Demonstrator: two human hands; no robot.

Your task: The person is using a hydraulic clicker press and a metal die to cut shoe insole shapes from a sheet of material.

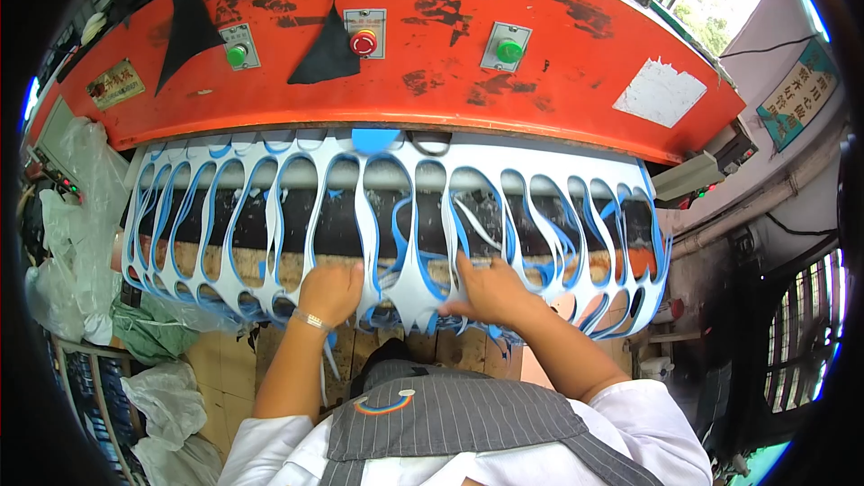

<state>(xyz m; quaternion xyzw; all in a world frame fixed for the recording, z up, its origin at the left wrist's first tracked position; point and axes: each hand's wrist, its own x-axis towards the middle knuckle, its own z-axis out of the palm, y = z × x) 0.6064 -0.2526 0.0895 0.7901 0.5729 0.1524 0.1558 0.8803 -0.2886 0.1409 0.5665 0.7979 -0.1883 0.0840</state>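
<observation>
A white-and-blue foam sheet (pixel 418 291) full of sole-shaped cut-outs stretches across the machine's bed, its near edge drooping over the front. My left hand (pixel 331 295), with a bracelet at the wrist, is closed on the sheet's near part, left of the middle. Right of the middle, my right hand (pixel 493 292) grips a strip of the same sheet, its thumb pointing up along it. Fingertips of both hands are partly hidden. Through the cut-outs shows a dark, worn bed surface (pixel 292 220). Blue-edged strips hang and twist between several openings.
Over the sheet's far edge stands an orange press beam (pixel 576 63) with a red button (pixel 364 42) and green buttons (pixel 509 51). Black scraps (pixel 322 54) hang over it. Clear plastic bags (pixel 85 216) crowd the left; a control box (pixel 706 171) juts out at right.
</observation>
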